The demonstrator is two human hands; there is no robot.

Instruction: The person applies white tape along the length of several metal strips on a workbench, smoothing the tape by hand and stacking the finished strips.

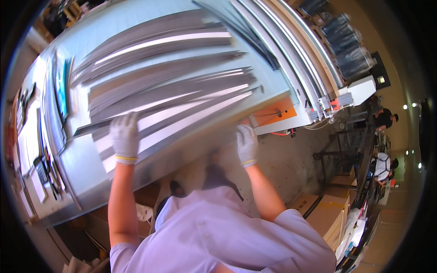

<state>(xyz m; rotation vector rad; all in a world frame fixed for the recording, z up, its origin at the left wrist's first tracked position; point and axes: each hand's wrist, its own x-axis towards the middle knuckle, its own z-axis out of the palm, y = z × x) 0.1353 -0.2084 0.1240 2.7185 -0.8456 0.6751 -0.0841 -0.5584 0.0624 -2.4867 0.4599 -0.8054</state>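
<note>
My left hand [124,140], in a white knit glove with a yellow cuff band, is closed over a long dark grey strip [91,128] at the near side of the table. One end of that strip sticks out left of the hand; the rest slants up to the right over other strips. Beneath it lie several grey and white strips [182,129], fanned out and blurred. My right hand [247,144], gloved alike, hovers off the table's near edge with loosely curled fingers and nothing visible in it.
More dark strips [164,52] cover the pale table [136,13]. Metal rails [291,41] run along its right side, by an orange panel [273,111]. Tools [45,175] lie at the left. Cardboard boxes [325,214] stand at lower right; two people are farther right.
</note>
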